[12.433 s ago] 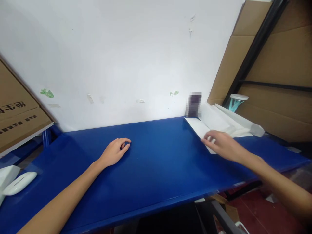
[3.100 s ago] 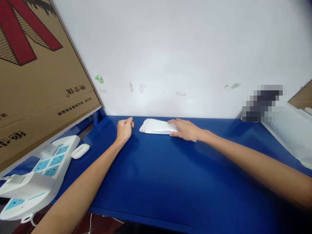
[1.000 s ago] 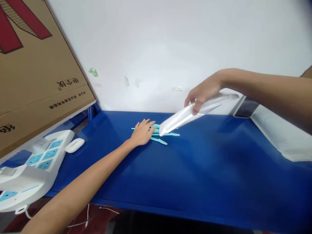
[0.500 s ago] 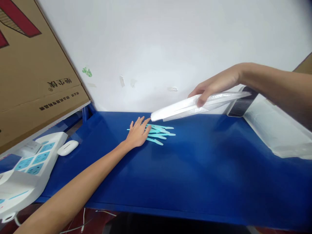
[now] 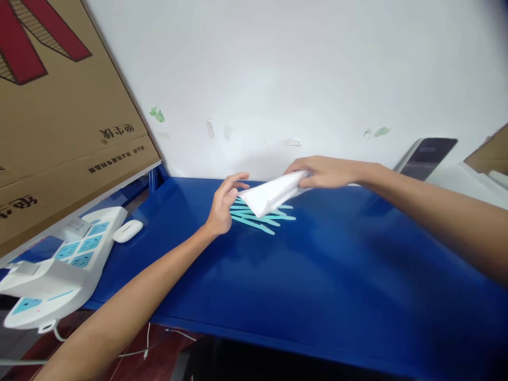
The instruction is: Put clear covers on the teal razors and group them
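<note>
My right hand grips a white plastic bag, thumb in front and fingers behind. The bag slants down to the left over a loose pile of slim teal sticks with flattened ends, resembling eyebrow razors. At the pile's left end is my left hand, raised, with its fingers apart and curved. Its thumb is at the bag's left corner; a firm hold on the bag does not show. The bag hides part of the pile.
On the blue table, a white power strip and a white earbud case lie at the left. A large cardboard box stands behind them. A dark-faced, phone-like object leans at the right, near pale plastic.
My left hand has lifted off the teal sticks and turned toward the bag. My right hand has brought the bag left and lower, over the pile. The view has shifted right.
</note>
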A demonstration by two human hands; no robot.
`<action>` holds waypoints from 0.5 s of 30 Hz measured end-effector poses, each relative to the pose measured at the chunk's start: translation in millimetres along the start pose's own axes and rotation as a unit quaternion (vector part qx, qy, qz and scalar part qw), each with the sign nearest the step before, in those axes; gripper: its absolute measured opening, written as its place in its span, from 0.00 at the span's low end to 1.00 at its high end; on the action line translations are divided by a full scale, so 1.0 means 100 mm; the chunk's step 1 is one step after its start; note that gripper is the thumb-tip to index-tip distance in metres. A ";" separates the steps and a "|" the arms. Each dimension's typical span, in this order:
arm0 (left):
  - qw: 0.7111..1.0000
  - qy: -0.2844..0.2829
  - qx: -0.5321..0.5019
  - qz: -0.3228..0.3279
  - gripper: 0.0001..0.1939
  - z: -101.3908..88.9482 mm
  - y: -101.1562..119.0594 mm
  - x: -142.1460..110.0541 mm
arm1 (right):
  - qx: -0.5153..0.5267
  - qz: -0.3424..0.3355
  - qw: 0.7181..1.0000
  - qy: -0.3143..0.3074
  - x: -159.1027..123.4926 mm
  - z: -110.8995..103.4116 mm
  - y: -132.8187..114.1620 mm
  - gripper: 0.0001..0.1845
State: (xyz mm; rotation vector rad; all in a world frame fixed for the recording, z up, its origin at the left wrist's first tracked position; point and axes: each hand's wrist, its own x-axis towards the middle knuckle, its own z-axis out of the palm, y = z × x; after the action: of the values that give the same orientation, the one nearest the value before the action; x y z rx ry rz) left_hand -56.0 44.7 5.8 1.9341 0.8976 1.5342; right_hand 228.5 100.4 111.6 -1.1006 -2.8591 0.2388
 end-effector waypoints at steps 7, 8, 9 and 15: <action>0.986 -0.138 -0.023 -0.093 0.34 -0.26 0.18 0.08 | -0.254 -0.050 0.959 0.112 0.41 0.07 -0.36 0.21; 0.985 -0.150 0.023 -0.084 0.33 -0.30 0.20 0.10 | -0.262 -0.047 0.957 0.117 0.44 0.07 -0.44 0.21; 0.981 -0.160 0.083 -0.069 0.32 -0.33 0.22 0.10 | -0.264 -0.045 0.956 0.123 0.46 0.08 -0.52 0.21; 0.902 -0.104 0.419 -0.010 0.30 -0.64 0.17 0.16 | -0.198 -0.073 0.947 0.241 0.19 0.08 -0.73 0.27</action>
State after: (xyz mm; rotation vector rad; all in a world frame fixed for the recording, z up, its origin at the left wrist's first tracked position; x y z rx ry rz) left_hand -113.0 45.0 44.0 2.5744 1.6501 0.9422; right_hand 165.3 58.5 116.3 -0.8322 -2.5675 -0.5598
